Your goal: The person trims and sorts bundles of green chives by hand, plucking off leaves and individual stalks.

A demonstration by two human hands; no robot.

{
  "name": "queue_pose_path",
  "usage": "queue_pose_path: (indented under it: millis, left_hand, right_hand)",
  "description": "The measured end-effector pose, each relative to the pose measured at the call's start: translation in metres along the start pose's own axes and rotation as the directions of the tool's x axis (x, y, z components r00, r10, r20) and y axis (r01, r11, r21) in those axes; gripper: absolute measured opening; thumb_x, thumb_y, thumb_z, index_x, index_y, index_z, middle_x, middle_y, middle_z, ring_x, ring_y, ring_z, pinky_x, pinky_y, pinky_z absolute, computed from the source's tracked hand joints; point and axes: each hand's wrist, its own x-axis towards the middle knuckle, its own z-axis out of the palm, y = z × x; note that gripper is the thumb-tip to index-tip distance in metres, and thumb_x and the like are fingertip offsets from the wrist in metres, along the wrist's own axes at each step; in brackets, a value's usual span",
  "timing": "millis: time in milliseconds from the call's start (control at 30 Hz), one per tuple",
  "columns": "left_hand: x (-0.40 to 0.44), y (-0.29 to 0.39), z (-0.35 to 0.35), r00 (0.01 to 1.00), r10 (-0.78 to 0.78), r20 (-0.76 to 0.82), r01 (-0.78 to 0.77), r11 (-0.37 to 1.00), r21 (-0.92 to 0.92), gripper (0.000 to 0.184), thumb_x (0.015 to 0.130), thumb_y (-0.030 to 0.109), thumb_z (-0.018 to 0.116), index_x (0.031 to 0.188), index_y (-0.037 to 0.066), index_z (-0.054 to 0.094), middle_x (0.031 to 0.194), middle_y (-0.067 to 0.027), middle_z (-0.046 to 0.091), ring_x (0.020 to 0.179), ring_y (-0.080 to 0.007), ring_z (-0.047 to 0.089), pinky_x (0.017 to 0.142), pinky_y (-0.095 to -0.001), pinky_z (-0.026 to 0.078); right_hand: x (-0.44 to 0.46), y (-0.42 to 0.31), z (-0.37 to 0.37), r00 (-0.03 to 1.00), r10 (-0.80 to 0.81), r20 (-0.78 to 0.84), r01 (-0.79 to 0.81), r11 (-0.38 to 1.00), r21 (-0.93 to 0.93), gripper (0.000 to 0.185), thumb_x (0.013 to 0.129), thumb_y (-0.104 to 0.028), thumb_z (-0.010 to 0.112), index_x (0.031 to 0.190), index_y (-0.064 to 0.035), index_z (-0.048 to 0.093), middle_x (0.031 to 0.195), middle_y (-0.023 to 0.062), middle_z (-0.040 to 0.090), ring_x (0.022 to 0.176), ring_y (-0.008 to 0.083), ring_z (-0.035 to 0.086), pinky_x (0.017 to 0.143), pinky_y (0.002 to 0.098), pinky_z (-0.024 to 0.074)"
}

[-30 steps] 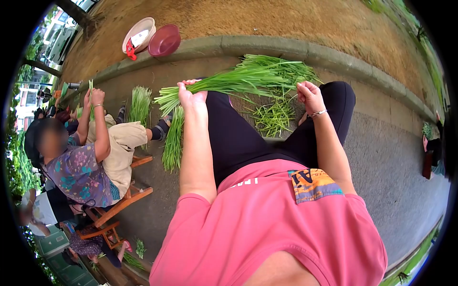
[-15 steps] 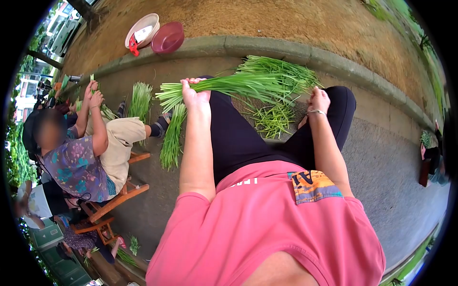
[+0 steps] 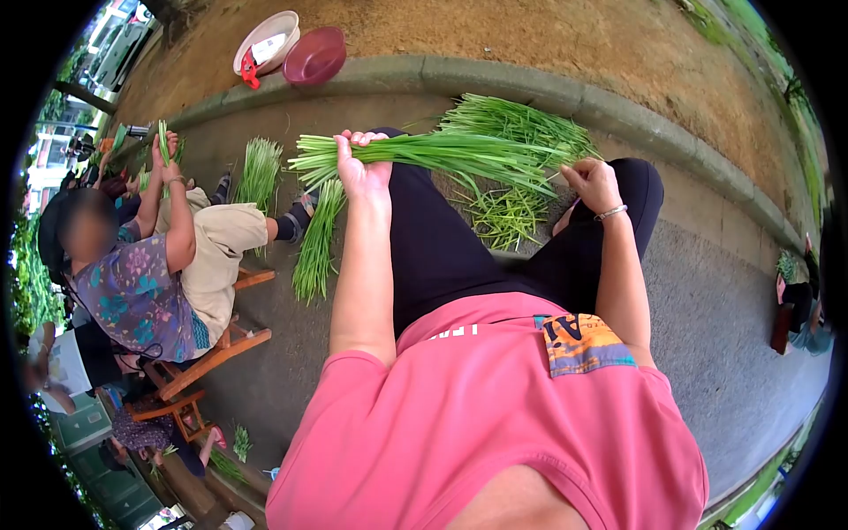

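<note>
My left hand [image 3: 362, 168] is wrapped round the pale stem end of a bunch of garlic chives [image 3: 450, 156], whose long green leaves stretch to the right above my left knee. At the leaf tips, my right hand [image 3: 595, 184] is closed in a pinch over my right knee; what is between its fingers, if anything, is too small to make out. Behind the bunch lies a larger pile of chives [image 3: 503, 117] on the ground. Loose short green pieces [image 3: 505, 216] are scattered between my legs. Another bundle of chives [image 3: 320, 243] rests left of my left leg.
A person in a flowered shirt [image 3: 141, 287] sits on a wooden chair [image 3: 216, 358] at left, holding green stalks. More chives [image 3: 260, 172] lie by that person's feet. A pink basin [image 3: 265, 40] and a dark red basin [image 3: 315, 56] stand beyond the kerb [image 3: 389, 75].
My right hand has shifted slightly right and lower, turning so that its pinched fingers point toward the leaf tips. My left hand still grips the bunch, almost in the same spot.
</note>
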Motion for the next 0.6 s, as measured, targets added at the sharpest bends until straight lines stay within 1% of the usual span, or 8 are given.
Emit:
queue_pose_path:
  millis: [33, 167, 267, 367, 433, 500, 567, 600]
  left_hand:
    - [0.001, 0.0, -0.001, 1.0, 0.001, 0.003, 0.0, 1.0, -0.002, 0.025, 0.09, 0.033, 0.041, 0.081, 0.009, 0.044, 0.059, -0.0017, 0.042, 0.054, -0.0139, 0.043, 0.057, -0.0303, 0.039]
    - [0.001, 0.0, -0.001, 1.0, 0.014, -0.008, -0.014, 1.0, -0.001, 0.026, 0.091, 0.033, 0.041, 0.081, 0.009, 0.045, 0.059, -0.0017, 0.042, 0.055, -0.014, 0.043, 0.057, -0.0307, 0.039]
    - [0.001, 0.001, -0.002, 1.0, 0.007, 0.004, -0.007, 1.0, -0.009, 0.026, 0.091, 0.033, 0.04, 0.081, 0.009, 0.045, 0.06, -0.0017, 0.042, 0.055, -0.0139, 0.043, 0.058, -0.0306, 0.039]
    - [0.0, 0.0, -0.002, 1.0, 0.0, 0.019, 0.0, 1.0, 0.0, 0.026, 0.091, 0.033, 0.041, 0.081, 0.009, 0.045, 0.06, -0.0017, 0.042, 0.055, -0.0138, 0.043, 0.057, -0.0306, 0.039]
    - [0.0, -0.002, 0.0, 1.0, 0.013, 0.014, -0.013, 1.0, 0.005, 0.026, 0.09, 0.033, 0.041, 0.081, 0.009, 0.046, 0.06, -0.0015, 0.042, 0.055, -0.0137, 0.043, 0.057, -0.0304, 0.039]
    - [0.0, -0.003, -0.001, 0.999, 0.044, 0.005, -0.044, 0.999, 0.002, 0.025, 0.09, 0.033, 0.042, 0.081, 0.01, 0.046, 0.06, -0.0012, 0.042, 0.055, -0.0135, 0.043, 0.057, -0.0303, 0.039]
    - [0.0, -0.004, -0.001, 0.999, 0.044, 0.014, -0.044, 0.999, 0.024, 0.025, 0.089, 0.033, 0.043, 0.081, 0.01, 0.047, 0.06, -0.0006, 0.042, 0.055, -0.0133, 0.043, 0.057, -0.0298, 0.038]
    - [-0.001, -0.004, 0.0, 0.999, 0.042, -0.004, -0.042, 0.999, 0.032, 0.025, 0.089, 0.034, 0.045, 0.082, 0.01, 0.047, 0.06, 0.0, 0.042, 0.054, -0.013, 0.043, 0.056, -0.0299, 0.039]
  right_hand:
    - [-0.002, 0.0, -0.001, 0.993, -0.121, -0.004, 0.121, 0.992, 0.04, 0.022, 0.07, -0.024, 0.068, 0.072, -0.0025, 0.064, 0.065, 0.0137, 0.061, 0.057, 0.0251, 0.06, 0.054, 0.0328, 0.0459]
    - [-0.007, -0.011, -0.01, 0.991, -0.131, -0.003, 0.131, 0.989, 0.074, 0.019, 0.07, -0.021, 0.067, 0.078, -0.0029, 0.064, 0.069, 0.0119, 0.062, 0.058, 0.023, 0.059, 0.055, 0.0311, 0.0465]
    - [-0.004, -0.03, -0.041, 0.998, -0.01, 0.064, -0.011, 0.948, 0.319, 0.016, 0.078, -0.013, 0.062, 0.087, 0.0008, 0.061, 0.07, 0.0059, 0.062, 0.058, 0.0083, 0.056, 0.052, 0.0215, 0.0442]
    - [-0.022, -0.091, -0.087, 0.988, -0.152, -0.04, 0.138, 0.713, 0.688, 0.013, 0.083, -0.008, 0.057, 0.087, 0.004, 0.058, 0.076, 0.0045, 0.059, 0.066, 0.0085, 0.053, 0.062, 0.0202, 0.0428]
    - [-0.043, -0.128, -0.11, 0.87, -0.404, -0.284, 0.484, 0.581, 0.654, 0.021, 0.085, -0.015, 0.048, 0.083, 0.0042, 0.057, 0.073, 0.011, 0.058, 0.067, 0.0186, 0.055, 0.065, 0.0309, 0.0446]
    - [-0.066, -0.157, -0.115, 0.633, -0.559, -0.535, 0.743, 0.245, 0.623, 0.022, 0.084, -0.019, 0.048, 0.079, 0.0011, 0.057, 0.071, 0.0123, 0.057, 0.068, 0.0234, 0.057, 0.065, 0.0384, 0.0465]
    - [-0.088, -0.186, -0.12, 0.404, -0.602, -0.689, 0.638, -0.355, 0.684, 0.02, 0.083, -0.019, 0.051, 0.08, -0.0007, 0.058, 0.073, 0.0135, 0.058, 0.068, 0.0256, 0.059, 0.069, 0.0419, 0.0491]
    - [-0.095, -0.199, -0.122, 0.339, -0.586, -0.736, 0.528, -0.529, 0.664, 0.018, 0.082, -0.018, 0.052, 0.08, -0.0016, 0.059, 0.074, 0.0141, 0.059, 0.068, 0.0267, 0.06, 0.071, 0.0437, 0.0504]
